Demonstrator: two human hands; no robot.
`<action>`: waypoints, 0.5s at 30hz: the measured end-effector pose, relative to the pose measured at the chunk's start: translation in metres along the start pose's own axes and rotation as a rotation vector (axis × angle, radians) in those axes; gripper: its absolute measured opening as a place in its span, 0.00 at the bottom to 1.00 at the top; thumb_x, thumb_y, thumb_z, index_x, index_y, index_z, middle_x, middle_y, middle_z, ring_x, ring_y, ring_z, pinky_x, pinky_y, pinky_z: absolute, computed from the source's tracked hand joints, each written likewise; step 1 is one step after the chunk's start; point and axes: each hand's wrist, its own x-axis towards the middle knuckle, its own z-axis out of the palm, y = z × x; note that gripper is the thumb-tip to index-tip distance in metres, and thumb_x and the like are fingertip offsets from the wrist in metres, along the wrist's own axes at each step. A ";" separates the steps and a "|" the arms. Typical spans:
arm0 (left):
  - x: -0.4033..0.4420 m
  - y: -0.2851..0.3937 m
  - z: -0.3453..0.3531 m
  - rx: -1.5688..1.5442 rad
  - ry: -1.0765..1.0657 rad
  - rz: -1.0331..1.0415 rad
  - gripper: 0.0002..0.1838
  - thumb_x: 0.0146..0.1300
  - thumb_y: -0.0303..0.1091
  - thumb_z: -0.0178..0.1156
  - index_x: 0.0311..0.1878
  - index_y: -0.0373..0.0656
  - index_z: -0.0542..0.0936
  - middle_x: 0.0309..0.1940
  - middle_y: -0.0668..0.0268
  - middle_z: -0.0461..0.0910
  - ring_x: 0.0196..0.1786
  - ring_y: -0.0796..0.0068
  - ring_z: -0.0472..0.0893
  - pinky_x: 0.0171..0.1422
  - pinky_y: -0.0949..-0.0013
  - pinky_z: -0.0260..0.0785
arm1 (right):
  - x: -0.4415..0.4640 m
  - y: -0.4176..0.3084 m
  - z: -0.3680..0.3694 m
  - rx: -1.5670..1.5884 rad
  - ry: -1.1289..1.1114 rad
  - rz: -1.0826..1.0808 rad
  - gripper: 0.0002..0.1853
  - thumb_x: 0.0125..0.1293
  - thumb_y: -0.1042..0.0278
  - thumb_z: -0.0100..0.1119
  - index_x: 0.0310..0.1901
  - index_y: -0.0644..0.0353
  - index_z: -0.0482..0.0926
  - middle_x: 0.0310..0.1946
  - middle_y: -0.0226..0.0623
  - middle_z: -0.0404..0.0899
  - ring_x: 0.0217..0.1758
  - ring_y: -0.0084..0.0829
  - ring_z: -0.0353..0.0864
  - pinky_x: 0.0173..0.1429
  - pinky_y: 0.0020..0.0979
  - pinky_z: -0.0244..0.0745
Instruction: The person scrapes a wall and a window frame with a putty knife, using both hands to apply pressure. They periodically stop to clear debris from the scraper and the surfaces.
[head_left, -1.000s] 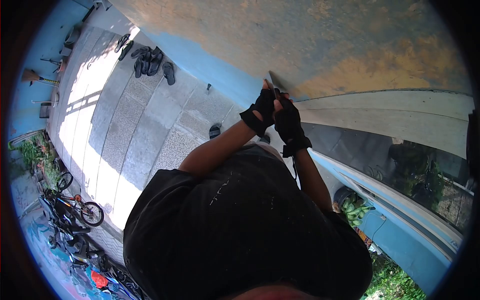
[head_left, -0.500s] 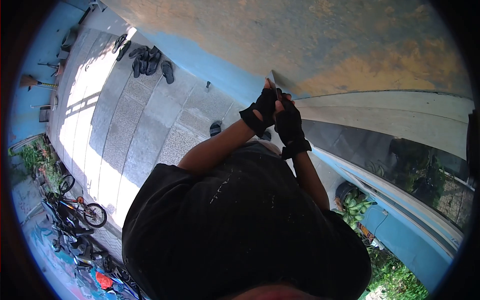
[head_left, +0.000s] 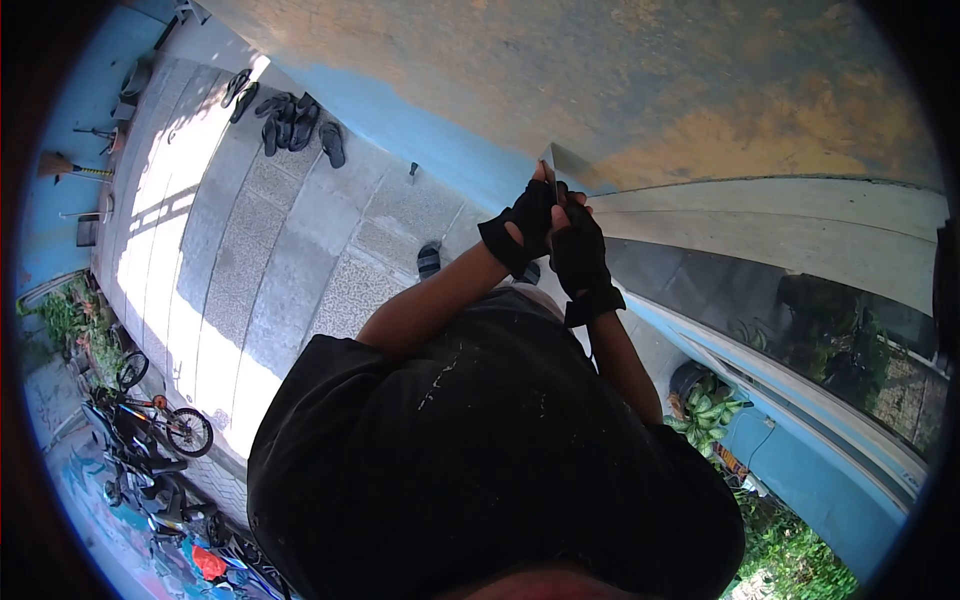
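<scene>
The left grip (head_left: 526,220) and right grip (head_left: 579,248), both in fingerless black gloves (head_left: 580,262), are clamped together on a thin blade (head_left: 549,177). It stands at twelve o'clock from them, by the wall (head_left: 700,90); contact cannot be told. Sandals (head_left: 303,125) lie at ten o'clock, a board (head_left: 770,220) at three, a plant (head_left: 708,415) at five.

Beyond the black shirt (head_left: 490,440), the left hand (head_left: 527,222) and right hand (head_left: 578,248) hid the near end of the thin blade (head_left: 550,176). Left of the shirt, a red item (head_left: 208,563) was too small to identify.
</scene>
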 end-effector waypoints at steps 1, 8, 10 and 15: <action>0.001 0.000 0.001 -0.004 -0.003 0.002 0.34 0.65 0.70 0.41 0.22 0.47 0.71 0.35 0.62 0.77 0.45 0.56 0.78 0.51 0.50 0.73 | 0.001 0.002 0.004 -0.002 -0.003 -0.001 0.17 0.72 0.59 0.46 0.56 0.59 0.74 0.42 0.48 0.80 0.48 0.46 0.80 0.51 0.39 0.73; 0.001 -0.007 0.011 0.054 0.020 0.110 0.33 0.65 0.69 0.42 0.23 0.47 0.71 0.31 0.61 0.77 0.43 0.55 0.78 0.49 0.51 0.74 | 0.002 0.009 -0.003 0.050 0.068 -0.170 0.17 0.72 0.59 0.48 0.55 0.60 0.76 0.32 0.37 0.77 0.31 0.29 0.77 0.37 0.29 0.72; 0.001 -0.015 0.015 0.046 0.063 0.077 0.32 0.66 0.69 0.43 0.24 0.47 0.72 0.30 0.62 0.77 0.41 0.55 0.79 0.48 0.52 0.75 | 0.000 0.009 -0.007 0.095 0.051 -0.155 0.17 0.73 0.59 0.47 0.53 0.60 0.77 0.26 0.32 0.74 0.27 0.22 0.74 0.33 0.25 0.69; 0.009 0.026 -0.002 0.055 0.126 0.227 0.31 0.66 0.69 0.41 0.32 0.48 0.74 0.31 0.65 0.78 0.43 0.60 0.79 0.48 0.53 0.75 | 0.047 0.020 0.023 -0.159 0.147 -0.562 0.17 0.72 0.59 0.48 0.53 0.60 0.77 0.32 0.39 0.79 0.31 0.31 0.78 0.38 0.32 0.72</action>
